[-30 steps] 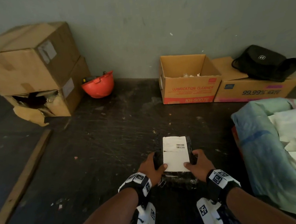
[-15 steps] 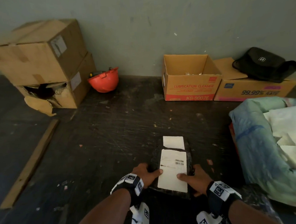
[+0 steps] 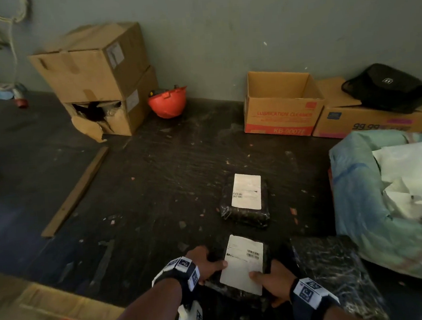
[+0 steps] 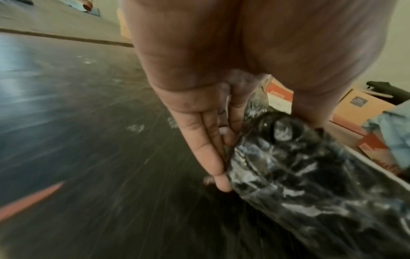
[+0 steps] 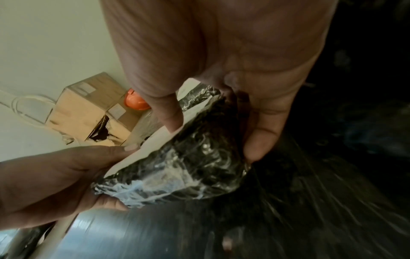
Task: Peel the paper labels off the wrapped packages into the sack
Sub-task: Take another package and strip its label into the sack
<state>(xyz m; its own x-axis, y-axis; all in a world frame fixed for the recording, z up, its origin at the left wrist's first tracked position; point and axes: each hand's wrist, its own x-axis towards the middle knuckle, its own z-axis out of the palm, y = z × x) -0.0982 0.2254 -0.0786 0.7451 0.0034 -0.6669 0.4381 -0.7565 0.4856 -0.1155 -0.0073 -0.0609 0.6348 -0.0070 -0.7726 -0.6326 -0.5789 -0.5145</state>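
Observation:
Both hands hold a black plastic-wrapped package (image 3: 239,287) low in the head view, with a white paper label (image 3: 242,264) stuck on top. My left hand (image 3: 212,264) grips its left edge, thumb on the label; the fingers (image 4: 210,149) lie along the package (image 4: 299,175) side. My right hand (image 3: 265,276) grips the right edge, thumb (image 5: 168,113) pressing the label's corner, fingers (image 5: 261,136) under the package (image 5: 188,166). A second labelled package (image 3: 245,207) lies on the floor beyond. The pale sack (image 3: 357,199) stands open at right, holding white papers.
A black wrapped bundle (image 3: 335,273) with no label in view lies beside my right wrist. Along the wall stand stacked cardboard boxes (image 3: 94,75), an orange helmet (image 3: 167,104), an open carton (image 3: 280,116) and a black bag (image 3: 387,87) on a box. A wooden strip (image 3: 75,192) lies left.
The held package has come off the one beneath it and moved toward me. That lower package now lies uncovered on the floor. Both hands keep their grip.

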